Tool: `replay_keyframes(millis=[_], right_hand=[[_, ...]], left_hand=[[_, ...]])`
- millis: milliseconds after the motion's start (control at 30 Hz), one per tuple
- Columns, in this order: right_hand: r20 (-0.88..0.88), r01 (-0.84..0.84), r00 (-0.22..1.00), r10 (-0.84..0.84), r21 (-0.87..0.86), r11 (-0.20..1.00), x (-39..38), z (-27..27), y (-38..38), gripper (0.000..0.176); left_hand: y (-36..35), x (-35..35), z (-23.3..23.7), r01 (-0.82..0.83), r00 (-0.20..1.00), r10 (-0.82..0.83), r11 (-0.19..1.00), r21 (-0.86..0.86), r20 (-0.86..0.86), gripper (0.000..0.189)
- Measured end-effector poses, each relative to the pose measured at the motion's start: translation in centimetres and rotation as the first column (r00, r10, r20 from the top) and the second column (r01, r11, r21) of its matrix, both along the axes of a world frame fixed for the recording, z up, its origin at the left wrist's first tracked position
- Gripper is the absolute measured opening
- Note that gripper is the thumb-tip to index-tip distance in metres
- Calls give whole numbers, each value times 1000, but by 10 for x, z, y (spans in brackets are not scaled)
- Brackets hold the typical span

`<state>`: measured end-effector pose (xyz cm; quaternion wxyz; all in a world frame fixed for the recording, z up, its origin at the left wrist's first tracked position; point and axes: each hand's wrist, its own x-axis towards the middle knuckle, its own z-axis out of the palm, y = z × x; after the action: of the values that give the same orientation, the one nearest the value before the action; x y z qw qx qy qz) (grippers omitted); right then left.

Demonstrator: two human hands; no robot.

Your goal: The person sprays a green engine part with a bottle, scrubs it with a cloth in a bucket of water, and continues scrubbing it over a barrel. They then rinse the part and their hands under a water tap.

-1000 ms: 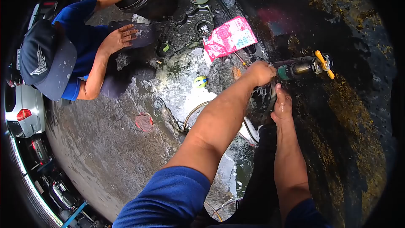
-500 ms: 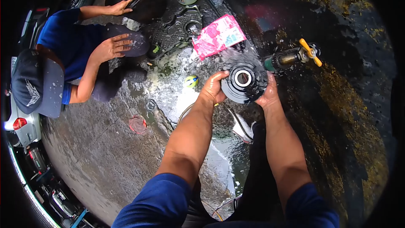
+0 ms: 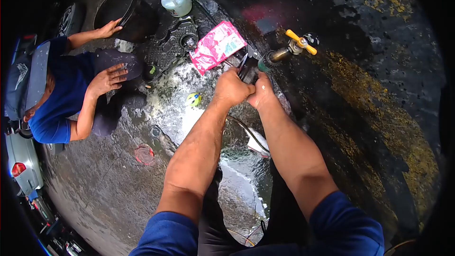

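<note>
My left hand (image 3: 232, 88) and my right hand (image 3: 262, 91) are closed around opposite sides of a dark round machine part (image 3: 248, 71). It is turned nearly edge-on, and its side looks ridged. Much of it is hidden behind my fingers. Just beyond my right fingertips is the green end of a pipe with a yellow-handled tap (image 3: 300, 42). A pink and white packet (image 3: 217, 47) lies on the wet ground to the left of the part.
A co-worker (image 3: 71, 80) crouches at the left, one hand on a black bucket's rim (image 3: 129, 7). Nearby are a plastic jug (image 3: 176, 3) and a dark metal cover with cutouts (image 3: 173, 40). A yellow-green ball (image 3: 193, 99) sits on white suds. A hose (image 3: 244, 127) runs below my hands.
The round part has tilted from showing its ringed face and central hole to nearly edge-on. My hands have come closer together. The view has shifted, so the surroundings sit further left.
</note>
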<state>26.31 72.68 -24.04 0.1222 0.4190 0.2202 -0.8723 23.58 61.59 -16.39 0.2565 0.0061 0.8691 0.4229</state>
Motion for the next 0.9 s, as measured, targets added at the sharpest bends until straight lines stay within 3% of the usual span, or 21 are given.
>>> replay_keyframes(millis=[33, 67, 200, 367, 467, 500, 567, 633, 667, 700, 733, 767, 800, 833, 867, 900], right_hand=[[-90, 95, 991, -100, -59, 994, 2, -10, 3, 41], [-58, 146, 987, -149, -54, 988, 8, -8, 5, 40], [-8, 159, 987, -161, -107, 981, 25, 6, 18, 39], [-185, 165, 963, -197, -171, 971, 29, 40, 23, 39], [-109, 101, 990, -93, 71, 992, 30, 43, 29, 35], [-69, 113, 992, -107, 81, 990, 38, 37, 33, 39], [28, -17, 999, 14, 103, 995, 51, 46, 45, 47], [87, -51, 996, 15, 432, 901, 65, 47, 49, 58], [53, -56, 998, 34, 516, 855, 79, 79, 50, 66], [-39, -23, 997, 63, 639, 769, 89, 96, 54, 57], [-157, 75, 987, 40, 657, 750, 100, 90, 58, 47], [-23, -36, 994, 106, 852, 522, 111, 118, 57, 46], [-7, -22, 998, 61, 889, 458, 117, 111, 61, 38], [-62, 17, 993, 102, 919, 394, 137, 127, 58, 40], [14, -49, 990, 143, 968, 247, 148, 132, 55, 42], [61, -93, 988, 143, 969, 231, 163, 157, 46, 44]], left_hand=[[6, 0, 6, 105, 992, -110, 991, -85, -54, 51], [10, 0, 3, 140, 989, -144, 986, -86, -38, 54], [19, -1, 16, 264, 963, -262, 964, -18, 61, 55], [27, 15, 36, 349, 934, -352, 935, -62, -63, 57], [24, 18, 60, 369, 926, -376, 920, -132, -33, 53], [23, 18, 63, 358, 926, -370, 924, -136, -75, 53], [20, 11, 50, 381, 910, -398, 914, -141, -116, 51], [16, 9, 42, 357, 919, -368, 929, -95, -142, 59], [7, 5, 7, 344, 907, -342, 938, -35, -247, 62], [5, 9, 28, 307, 942, -294, 950, 61, -162, 61], [-4, -2, -14, 361, 914, -315, 918, 161, -254, 58], [-2, 6, 25, 348, 931, -327, 929, 127, -161, 58], [-6, -8, -4, 403, 912, -388, 909, 104, -133, 59], [-9, -10, -22, 383, 918, -344, 898, 215, -197, 58], [-6, -6, -2, 399, 916, -384, 903, 156, -118, 54], [-6, -8, -11, 394, 915, -368, 904, 164, -166, 48]])
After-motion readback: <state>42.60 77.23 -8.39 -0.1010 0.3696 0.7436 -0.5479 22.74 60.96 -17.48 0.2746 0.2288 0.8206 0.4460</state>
